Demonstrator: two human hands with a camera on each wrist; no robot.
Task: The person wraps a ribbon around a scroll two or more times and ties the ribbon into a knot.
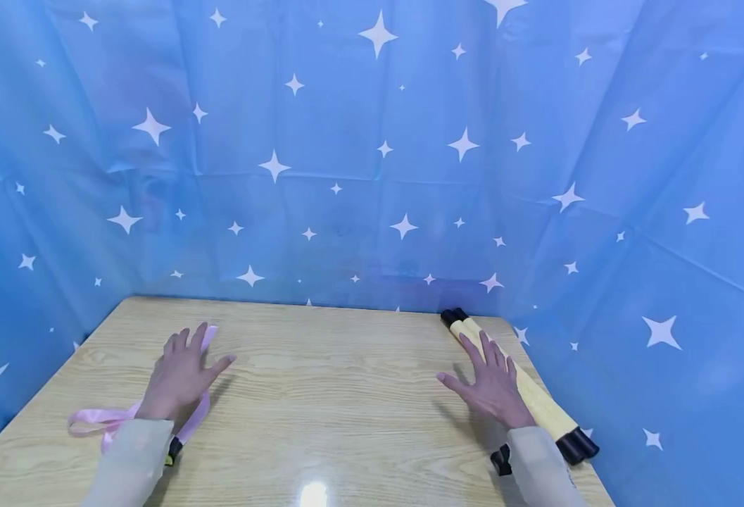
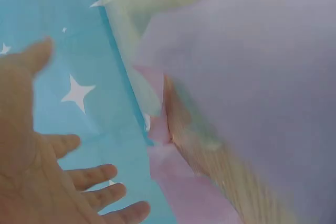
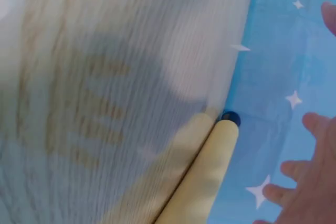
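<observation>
My left hand (image 1: 180,377) hovers with spread fingers over a pink-purple ribbon (image 1: 96,417) at the table's left side, holding nothing. The ribbon (image 2: 194,192) also shows large and blurred in the left wrist view, beside the left hand (image 2: 47,171). At the right, my right hand (image 1: 493,387) is held above the table with its fingers apart and empty, next to two pale yellow rods (image 1: 539,405) with black ends. Those rods (image 3: 202,182) lie side by side near the table's right edge in the right wrist view, left of the right hand (image 3: 310,182).
The wooden table (image 1: 333,380) reaches back to a blue curtain (image 1: 346,141) with white stars, which also hangs at both sides. A small black piece (image 1: 174,449) is partly visible by the left sleeve, and a black band (image 1: 501,460) by the right one.
</observation>
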